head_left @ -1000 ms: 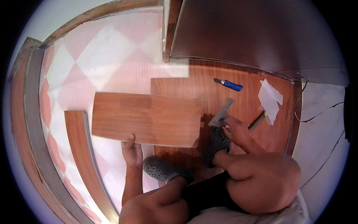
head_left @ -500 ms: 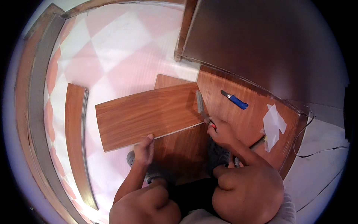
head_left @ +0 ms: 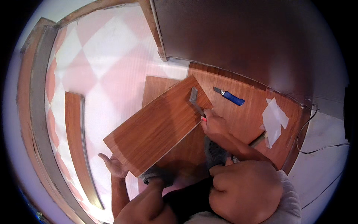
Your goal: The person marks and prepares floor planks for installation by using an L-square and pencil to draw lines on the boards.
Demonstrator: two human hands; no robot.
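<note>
A wide reddish-brown wood-grain plank (head_left: 160,123) lies slanted in front of me, its far right end over other boards. My left hand (head_left: 118,168) is at the plank's near left end, palm against the edge and thumb stretched out away from it. Its other fingers are partly hidden by the plank. My right hand (head_left: 215,123) is closed on a grey, bent metal tool (head_left: 193,98), its flat head resting over the plank's far right end. Something small and red (head_left: 203,119) shows at these fingers; its kind is unclear.
A blue utility knife (head_left: 232,98), blade out, lies on the laid boards (head_left: 201,74). White paper scraps (head_left: 274,119) partly cover another handled tool (head_left: 257,140). A narrow plank (head_left: 76,138) lies at left on the pink-and-white floor (head_left: 108,71). A dark door panel (head_left: 231,33) stands beyond; a black cable (head_left: 320,152) runs at right.
The plank has turned, its left end swinging nearer to me. My left hand has moved from its near long edge to the left end. The metal tool's head has shifted slightly left.
</note>
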